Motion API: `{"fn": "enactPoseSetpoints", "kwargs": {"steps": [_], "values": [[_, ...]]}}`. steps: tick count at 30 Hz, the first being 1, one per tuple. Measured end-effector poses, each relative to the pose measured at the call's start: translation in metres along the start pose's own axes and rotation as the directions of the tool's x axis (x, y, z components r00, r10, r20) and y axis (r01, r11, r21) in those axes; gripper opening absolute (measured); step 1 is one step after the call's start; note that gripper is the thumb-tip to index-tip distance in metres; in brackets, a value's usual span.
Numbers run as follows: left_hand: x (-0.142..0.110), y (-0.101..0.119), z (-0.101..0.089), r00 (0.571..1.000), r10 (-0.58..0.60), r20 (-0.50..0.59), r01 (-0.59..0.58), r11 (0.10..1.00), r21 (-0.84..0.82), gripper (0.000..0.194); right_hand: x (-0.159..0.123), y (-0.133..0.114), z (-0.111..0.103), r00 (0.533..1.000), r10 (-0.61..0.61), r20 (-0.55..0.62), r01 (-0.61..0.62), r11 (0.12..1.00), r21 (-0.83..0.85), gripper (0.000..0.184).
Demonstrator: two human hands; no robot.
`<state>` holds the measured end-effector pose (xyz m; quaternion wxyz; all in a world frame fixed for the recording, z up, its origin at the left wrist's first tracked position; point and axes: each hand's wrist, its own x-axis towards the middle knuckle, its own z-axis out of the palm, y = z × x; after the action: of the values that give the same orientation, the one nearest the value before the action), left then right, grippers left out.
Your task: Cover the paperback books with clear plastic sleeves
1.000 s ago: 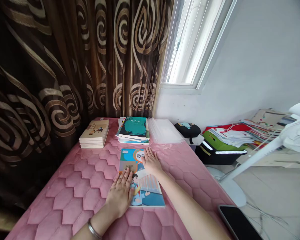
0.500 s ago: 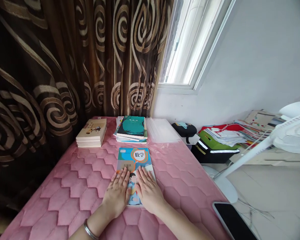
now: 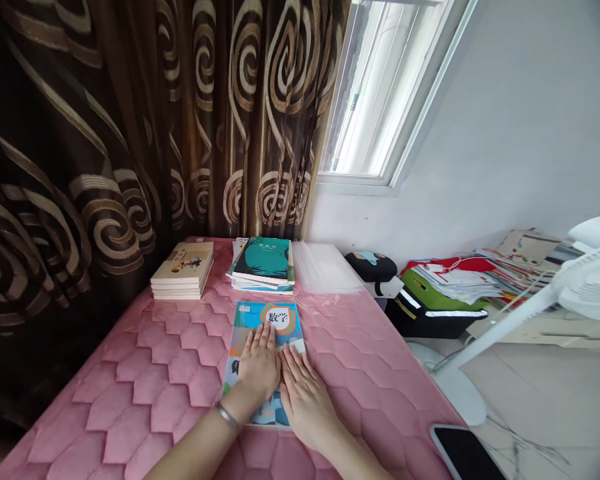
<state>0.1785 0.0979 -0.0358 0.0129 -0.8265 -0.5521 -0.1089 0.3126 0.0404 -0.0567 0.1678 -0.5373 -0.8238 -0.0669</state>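
Note:
A blue maths textbook (image 3: 247, 320) lies flat on the pink quilted cover, its illustrated front facing up. My left hand (image 3: 261, 363) rests palm down over the middle of it, fingers stretched toward the title. Beside it, my right hand (image 3: 305, 390) lies flat on the book's lower right part, fingers extended. The two hands nearly touch, and between them they hide much of the cover picture. A metal bracelet (image 3: 229, 418) circles my left wrist.
Beyond the textbook stand a stack of beige books (image 3: 183, 270), a pile topped by a teal book (image 3: 264, 260), and clear plastic sleeves (image 3: 325, 267). A phone (image 3: 467, 453) lies at the right edge. A white fan (image 3: 510, 327) and a green-black bag (image 3: 435, 303) are beyond it.
My left hand has slid right and up across the cover, close to my right hand. The right hand sits slightly lower. The view has shifted a little.

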Motion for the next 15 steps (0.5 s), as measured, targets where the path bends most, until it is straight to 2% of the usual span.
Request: {"fn": "enactPoseSetpoints", "kwargs": {"steps": [4,8,12,15], "values": [[0.043,-0.027,-0.012,0.996,-0.075,0.043,0.076,0.997,-0.006,0.057,0.0,0.0,-0.005,0.999,0.003,0.04,-0.003,1.0,0.014,0.054],[0.059,-0.045,-0.017,0.995,-0.093,0.028,0.093,0.996,0.003,0.057,0.001,-0.002,-0.012,0.996,0.021,0.09,-0.024,0.999,0.036,0.054],[0.048,-0.038,-0.015,0.995,-0.104,0.014,0.104,0.995,0.007,0.056,0.002,-0.003,-0.016,0.99,0.034,0.14,-0.04,0.998,0.038,0.054],[0.021,-0.028,-0.011,0.998,-0.064,-0.01,0.064,0.998,0.012,0.056,0.004,-0.004,-0.016,0.987,0.044,0.156,-0.05,0.998,0.033,0.055]]}}
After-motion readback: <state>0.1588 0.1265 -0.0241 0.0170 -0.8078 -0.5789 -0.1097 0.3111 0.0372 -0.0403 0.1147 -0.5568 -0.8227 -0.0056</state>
